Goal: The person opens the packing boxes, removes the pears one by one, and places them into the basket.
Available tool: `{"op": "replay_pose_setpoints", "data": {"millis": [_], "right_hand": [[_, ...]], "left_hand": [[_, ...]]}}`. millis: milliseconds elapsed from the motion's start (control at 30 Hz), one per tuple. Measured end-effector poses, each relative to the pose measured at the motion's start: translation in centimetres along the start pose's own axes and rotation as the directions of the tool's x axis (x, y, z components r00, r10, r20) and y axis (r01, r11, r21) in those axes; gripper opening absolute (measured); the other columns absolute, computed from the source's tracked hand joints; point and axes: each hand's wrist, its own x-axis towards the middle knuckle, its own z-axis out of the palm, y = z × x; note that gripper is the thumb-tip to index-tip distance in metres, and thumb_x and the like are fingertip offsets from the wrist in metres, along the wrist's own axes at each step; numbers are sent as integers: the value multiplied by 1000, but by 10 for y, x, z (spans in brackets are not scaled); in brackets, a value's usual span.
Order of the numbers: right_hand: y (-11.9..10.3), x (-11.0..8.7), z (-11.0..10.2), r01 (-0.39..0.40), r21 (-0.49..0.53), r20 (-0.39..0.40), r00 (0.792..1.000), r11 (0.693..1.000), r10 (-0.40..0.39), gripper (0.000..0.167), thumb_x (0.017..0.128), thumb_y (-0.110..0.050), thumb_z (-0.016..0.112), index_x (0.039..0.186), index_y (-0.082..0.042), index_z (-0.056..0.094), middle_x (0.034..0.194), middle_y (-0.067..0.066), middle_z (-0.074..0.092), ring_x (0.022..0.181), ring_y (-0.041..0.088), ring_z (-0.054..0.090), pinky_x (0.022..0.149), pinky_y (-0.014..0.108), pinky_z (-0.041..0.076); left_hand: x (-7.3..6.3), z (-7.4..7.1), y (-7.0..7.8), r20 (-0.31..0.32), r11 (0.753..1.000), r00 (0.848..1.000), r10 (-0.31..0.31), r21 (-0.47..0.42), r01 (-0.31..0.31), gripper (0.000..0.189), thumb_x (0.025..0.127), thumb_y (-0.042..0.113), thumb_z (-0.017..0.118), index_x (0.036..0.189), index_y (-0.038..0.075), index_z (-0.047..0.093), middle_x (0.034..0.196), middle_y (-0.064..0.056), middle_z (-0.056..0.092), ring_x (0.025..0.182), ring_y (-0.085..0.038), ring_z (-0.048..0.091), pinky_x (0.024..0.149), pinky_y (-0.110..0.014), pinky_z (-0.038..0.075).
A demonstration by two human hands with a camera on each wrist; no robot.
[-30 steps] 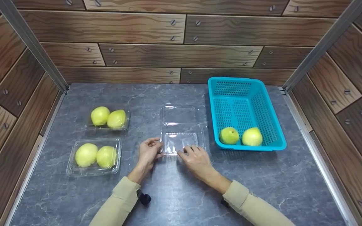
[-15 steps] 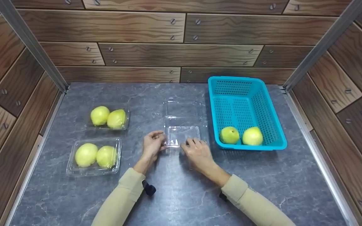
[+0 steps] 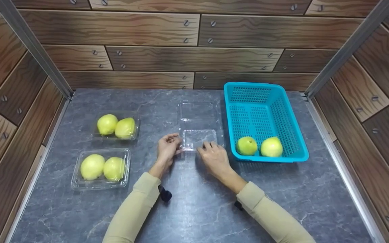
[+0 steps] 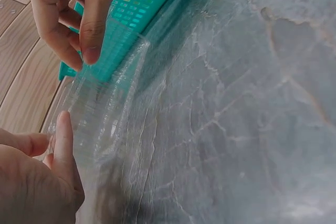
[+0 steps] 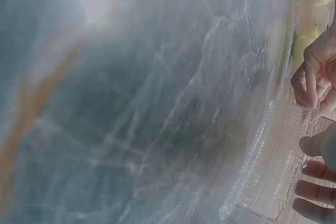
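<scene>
Head view: an open, hinged box of clear plastic [image 3: 199, 137] is at the middle of a grey, marble-patterned table [image 3: 194, 212], its lid folded back away from the person. Both hands pinch its near edge, fingers curled: the left hand [image 3: 168, 148] at the left corner, the right hand [image 3: 213, 158] farther right. Just beyond, to the right, a turquoise perforated plastic basket [image 3: 270, 159] holds two rounded yellow-green fruits [image 3: 271, 147] at its near end. Leftward, two clear plastic containers [image 3: 127, 168] each hold two similar fruits.
</scene>
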Motion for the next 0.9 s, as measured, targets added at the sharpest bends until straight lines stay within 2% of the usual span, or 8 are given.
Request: {"op": "replay_pose_setpoints", "data": {"millis": [233,400,667,800,900], "right_hand": [[4,6,8,-25,-25,-24,999,999,25,12,82,-8,78,89,-18,77,87,4,69,76,23,68,46,32,54],[7,12,10,-39,-20,6,999,999,39,10,85,-9,77,91,-17,78,92,5,72,81,24,70,50,32,58],[12,19,14,-82,-23,99,991,996,84,17,85,-5,78,99,-15,78,101,9,74,89,28,72,58,37,64],[14,20,17,-101,-33,123,987,994,104,22,84,-3,80,102,-14,78,103,9,73,91,29,72,61,38,66],[15,21,20,-111,-49,112,987,993,116,21,84,-3,79,102,-14,77,104,9,73,91,28,70,61,38,66]], "left_hand": [[11,4,-1,6,1000,1000,15,-14,-15,36,96,-1,66,132,-8,63,91,-1,59,69,-11,63,62,-22,67],[20,7,1,9,999,1000,25,-42,-25,37,97,-2,67,132,-9,62,90,-1,57,69,-11,62,62,-22,67],[30,17,4,20,996,999,49,-70,-47,38,97,-3,67,133,-11,60,88,1,58,69,-11,63,58,-20,65],[36,20,5,16,997,999,51,-52,-50,36,97,-1,67,132,-9,62,88,0,58,68,-10,63,58,-20,65],[39,23,6,10,998,999,45,-34,-45,35,98,0,68,131,-8,63,89,-1,59,68,-10,65,60,-20,66]]}}
